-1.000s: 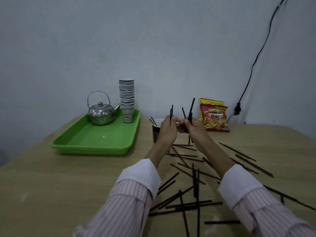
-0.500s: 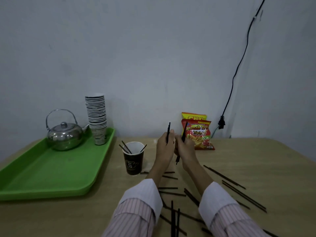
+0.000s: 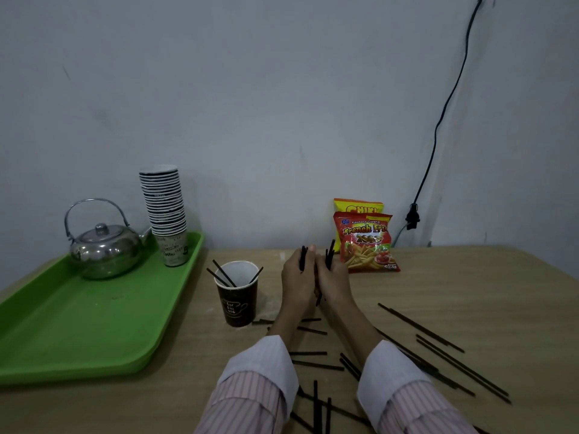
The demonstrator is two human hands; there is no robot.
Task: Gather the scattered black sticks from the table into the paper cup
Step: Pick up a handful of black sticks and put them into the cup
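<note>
I was early in the job. My left hand (image 3: 296, 277) and right hand (image 3: 333, 280) were raised together just to the right of the paper cup (image 3: 237, 296), backs toward me. Each had its fingers (image 3: 310, 249) curled round a few black sticks (image 3: 302, 257) held upright. One bunch poked out above the left hand and the other bunch (image 3: 329, 253) above the right, with a stick end showing low between the palms. I could not tell how many each hand held.

About three sticks in the cup (image 3: 224, 274) leaned with their tips over the rim, so only a small share was home. Far more lay loose on the counter (image 3: 485, 286): several long sticks (image 3: 421, 327) well off to my right, short pieces under my wrists, and a crossed heap near my sleeves at the bottom edge. By my reckoning, the two handfuls had to go into the cup next, and most of the picking was not yet done.
</note>
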